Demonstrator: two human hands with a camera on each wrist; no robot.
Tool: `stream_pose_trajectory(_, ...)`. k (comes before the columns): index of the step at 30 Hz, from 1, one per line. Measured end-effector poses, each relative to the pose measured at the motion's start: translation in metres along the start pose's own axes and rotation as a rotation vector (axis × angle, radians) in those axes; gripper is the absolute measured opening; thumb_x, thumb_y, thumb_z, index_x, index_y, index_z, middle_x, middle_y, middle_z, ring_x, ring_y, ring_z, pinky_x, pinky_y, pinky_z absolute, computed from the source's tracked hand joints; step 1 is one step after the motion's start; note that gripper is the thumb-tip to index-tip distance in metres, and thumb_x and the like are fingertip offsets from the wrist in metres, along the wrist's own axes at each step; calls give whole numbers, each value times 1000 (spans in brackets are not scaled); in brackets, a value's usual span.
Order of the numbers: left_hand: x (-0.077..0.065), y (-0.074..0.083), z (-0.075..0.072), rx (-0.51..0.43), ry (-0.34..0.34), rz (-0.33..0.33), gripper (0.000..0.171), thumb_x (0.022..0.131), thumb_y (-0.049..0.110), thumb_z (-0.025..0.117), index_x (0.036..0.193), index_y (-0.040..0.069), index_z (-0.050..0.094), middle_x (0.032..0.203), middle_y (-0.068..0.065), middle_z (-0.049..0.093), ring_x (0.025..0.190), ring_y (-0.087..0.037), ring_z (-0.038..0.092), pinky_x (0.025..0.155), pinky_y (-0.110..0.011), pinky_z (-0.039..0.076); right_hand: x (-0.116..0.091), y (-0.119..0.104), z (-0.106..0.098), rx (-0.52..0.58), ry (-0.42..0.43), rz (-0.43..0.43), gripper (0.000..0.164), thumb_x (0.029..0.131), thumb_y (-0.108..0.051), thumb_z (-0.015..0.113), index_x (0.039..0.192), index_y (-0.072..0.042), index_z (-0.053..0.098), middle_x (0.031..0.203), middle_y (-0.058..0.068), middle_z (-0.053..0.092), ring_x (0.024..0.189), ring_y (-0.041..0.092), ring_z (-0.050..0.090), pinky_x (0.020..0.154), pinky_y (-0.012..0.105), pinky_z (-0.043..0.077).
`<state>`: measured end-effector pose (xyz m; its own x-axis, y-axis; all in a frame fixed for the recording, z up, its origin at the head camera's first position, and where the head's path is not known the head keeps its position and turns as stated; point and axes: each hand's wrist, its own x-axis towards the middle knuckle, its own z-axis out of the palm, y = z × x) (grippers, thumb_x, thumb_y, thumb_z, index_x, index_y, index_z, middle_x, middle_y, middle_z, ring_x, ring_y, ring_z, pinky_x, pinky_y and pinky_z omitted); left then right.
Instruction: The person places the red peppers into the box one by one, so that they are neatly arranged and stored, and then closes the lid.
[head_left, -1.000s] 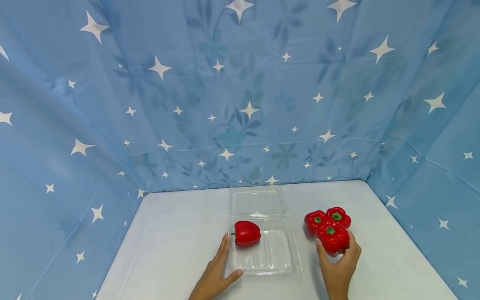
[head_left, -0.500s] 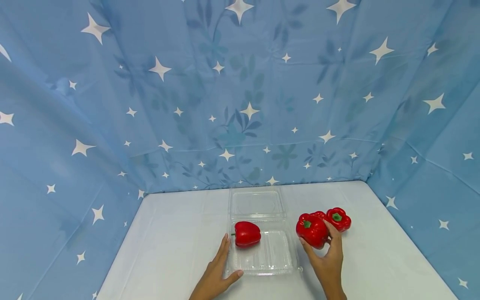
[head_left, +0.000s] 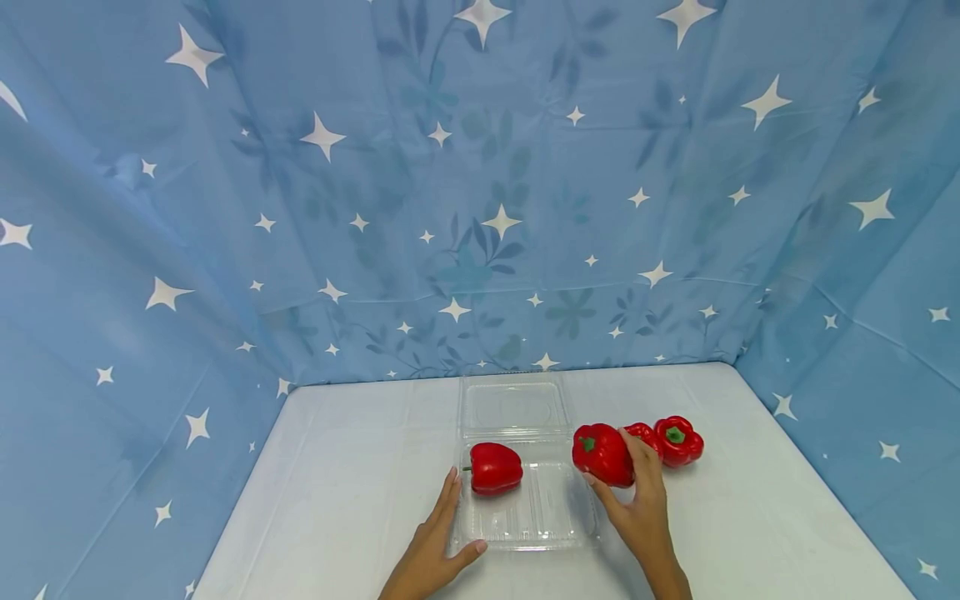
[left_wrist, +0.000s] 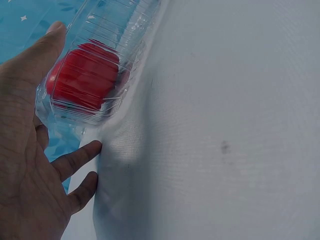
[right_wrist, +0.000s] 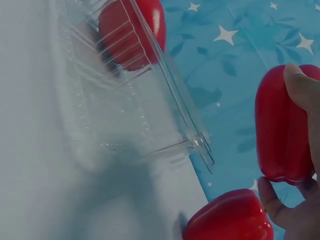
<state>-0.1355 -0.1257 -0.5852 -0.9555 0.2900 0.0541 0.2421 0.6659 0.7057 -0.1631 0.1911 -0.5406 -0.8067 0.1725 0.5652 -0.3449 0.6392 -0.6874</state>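
A red bell pepper (head_left: 602,454) with a green stem is held up by my right hand (head_left: 637,508), thumb on one side and fingers on the other, over the right edge of a clear plastic clamshell container (head_left: 536,533). The right wrist view shows this held pepper (right_wrist: 282,125) raised beside the container's wall. Inside the container, at its left, another red pepper (head_left: 495,468) lies on its side, stem pointing left. My left hand (head_left: 435,537) rests against the container's left front corner, fingers straight and thumb spread along the front rim; the left wrist view shows the thumb (left_wrist: 47,50) beside the wall.
The container's lid (head_left: 513,406) lies folded back behind the base. Two more red peppers stand at the right: one (head_left: 678,440) in full sight, the other (head_left: 643,435) partly hidden by my right hand. Blue star-patterned cloth (head_left: 465,208) surrounds the white table (head_left: 352,467).
My right hand has lifted its pepper away from the group and carried it left to the container's right edge. My left hand has stayed in place.
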Motion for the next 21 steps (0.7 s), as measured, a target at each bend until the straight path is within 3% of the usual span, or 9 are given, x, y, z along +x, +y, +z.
stream_pose_trajectory(2,0,0,0,-1,-1,1,97,88,58,62,159,18,9,167,1,3,146,-40,28,94,-76,39,1,1,1,-9,-28,12,97,63,-8,91,147,-13,43,137,12,51,128,-1,39,95,29,48)
stream_pose_trajectory(5,0,0,1,-6,-4,-2,97,88,57,62,159,19,8,167,1,3,146,-40,29,93,-75,40,3,3,4,-7,-63,22,96,63,-9,92,145,-10,43,137,12,52,128,16,47,89,51,49)
stream_pose_trajectory(8,0,0,1,-8,-5,-5,96,88,57,61,159,20,8,167,2,2,146,-40,28,93,-77,39,5,4,6,10,-90,9,92,62,-10,92,142,-7,45,135,13,55,122,31,53,87,53,52)
stream_pose_trajectory(12,0,0,1,-7,7,3,96,88,57,62,159,22,8,167,2,3,145,-40,29,91,-80,36,9,1,7,17,-131,-21,86,64,-13,92,138,-7,48,132,13,58,118,32,56,83,53,55)
stream_pose_trajectory(21,0,0,0,-16,14,12,96,88,56,63,159,19,10,167,1,4,146,-39,27,93,-79,36,17,2,14,-26,-231,-5,82,67,-24,90,138,-12,51,131,12,55,119,32,55,83,54,57)
